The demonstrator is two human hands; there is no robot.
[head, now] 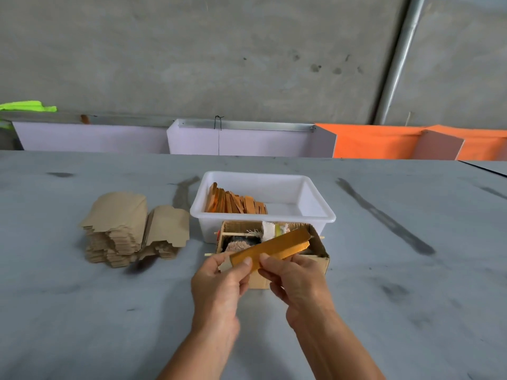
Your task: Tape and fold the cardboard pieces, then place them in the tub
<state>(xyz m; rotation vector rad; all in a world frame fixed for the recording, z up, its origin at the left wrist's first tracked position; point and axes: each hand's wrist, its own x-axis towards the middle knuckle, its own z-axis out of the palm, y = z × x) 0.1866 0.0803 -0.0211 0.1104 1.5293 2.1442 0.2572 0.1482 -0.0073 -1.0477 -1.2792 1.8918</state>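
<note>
Surface: grey, smudged; concrete wall behind.
Cardboard piece: I see a folded golden strip.
Hands: left hand and right hand both pinch it.

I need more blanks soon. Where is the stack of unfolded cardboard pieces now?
In the head view, the stack of unfolded cardboard pieces lies on the grey table, left of the white tub.

I see a grey table carrying a white tub, a small cardboard box touching it, and stacked cardboard pieces left.
</note>
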